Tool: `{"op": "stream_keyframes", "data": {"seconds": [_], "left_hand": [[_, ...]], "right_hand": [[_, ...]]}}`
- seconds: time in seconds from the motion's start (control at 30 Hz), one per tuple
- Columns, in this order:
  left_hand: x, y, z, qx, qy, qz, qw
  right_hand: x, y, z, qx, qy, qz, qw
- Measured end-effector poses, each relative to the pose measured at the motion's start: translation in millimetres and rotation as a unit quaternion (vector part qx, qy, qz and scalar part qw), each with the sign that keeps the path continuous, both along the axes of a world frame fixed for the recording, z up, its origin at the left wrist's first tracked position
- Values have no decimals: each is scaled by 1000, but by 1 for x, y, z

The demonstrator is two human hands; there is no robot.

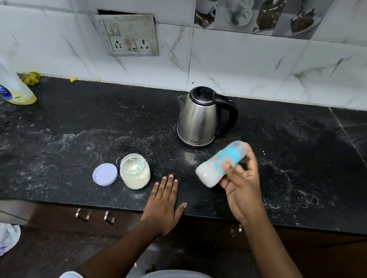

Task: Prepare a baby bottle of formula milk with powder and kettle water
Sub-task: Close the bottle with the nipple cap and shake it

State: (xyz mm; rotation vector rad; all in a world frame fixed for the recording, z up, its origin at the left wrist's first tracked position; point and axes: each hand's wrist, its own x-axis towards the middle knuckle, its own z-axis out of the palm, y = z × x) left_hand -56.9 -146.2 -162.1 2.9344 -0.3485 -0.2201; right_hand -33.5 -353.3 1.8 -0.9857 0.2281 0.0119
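My right grip point(240, 185) clamped the bottle point(221, 164) — tilted, blurred, above the counter point(62, 135) before the kettle point(200, 117). My left grip point(164, 202) lay flat, fingers apart, beside the open jar point(135, 171) — lid point(105, 173) alongside.

We see the right hand point(242, 185) holding a baby bottle point(220, 164) tilted and blurred above the dark desk point(62, 138), just in front of the steel kettle point(200, 117). The left hand point(164, 202) lies flat on the desk edge, palm down. Beside it stands an open jar of powder point(135, 171), its lilac lid point(105, 173) lying to the left.
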Motion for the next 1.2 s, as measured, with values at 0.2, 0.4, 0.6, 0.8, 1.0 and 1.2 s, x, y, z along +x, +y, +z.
{"op": "stream_keyframes", "data": {"seconds": [0.2, 0.4, 0.6, 0.8, 1.0, 1.2], "left_hand": [[-1, 0, 1, 6, 2, -3, 1000], [-1, 1, -1, 15, 3, -3, 1000], [-1, 0, 3, 22, 11, -7, 1000], [-2, 0, 2, 13, 0, -2, 1000], [-1, -1, 2, 16, 10, -3, 1000], [-1, 1, 1, 20, 12, -2, 1000]], "right_hand": [[0, -4, 4, -28, -2, 31, 999], [0, -8, 8, -34, -4, 29, 999], [-2, -8, 9, -23, -6, 29, 999], [-7, -4, 10, -13, -11, 10, 1000], [-9, -2, 8, -1, -8, -4, 1000], [-7, -11, 6, 14, -5, -9, 1000]]}}
